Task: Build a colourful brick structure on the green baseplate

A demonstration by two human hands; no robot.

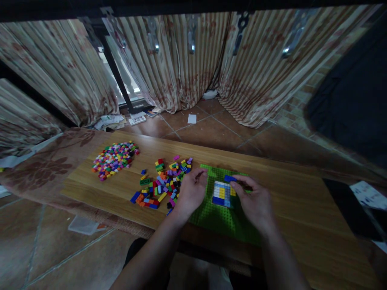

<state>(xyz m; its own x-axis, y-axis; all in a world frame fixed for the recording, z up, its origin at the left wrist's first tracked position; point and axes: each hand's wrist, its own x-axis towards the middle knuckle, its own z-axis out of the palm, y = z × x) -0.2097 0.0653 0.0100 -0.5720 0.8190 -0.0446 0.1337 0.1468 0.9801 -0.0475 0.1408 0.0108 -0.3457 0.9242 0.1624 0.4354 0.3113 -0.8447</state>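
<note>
A green studded baseplate (208, 213) lies on the wooden bench top in front of me. On it sits a flat block of white, yellow, light blue and dark blue bricks (222, 194). My right hand (255, 199) reaches in from the right and pinches a blue brick (230, 178) between thumb and fingers, just beyond that block. Whether this brick touches the plate I cannot tell. My left hand (192, 191) hovers over the plate's left edge, fingers curved and apart, with nothing visible in it. Beside it spreads a pile of loose mixed bricks (163, 181).
A second heap of small coloured bricks (113, 159) lies farther left on the wooden top (290, 189). A patterned cloth (60, 161) covers the left end. A dark flat object (344, 205) is at the right end. Striped curtains (181, 60) hang beyond the tiled floor.
</note>
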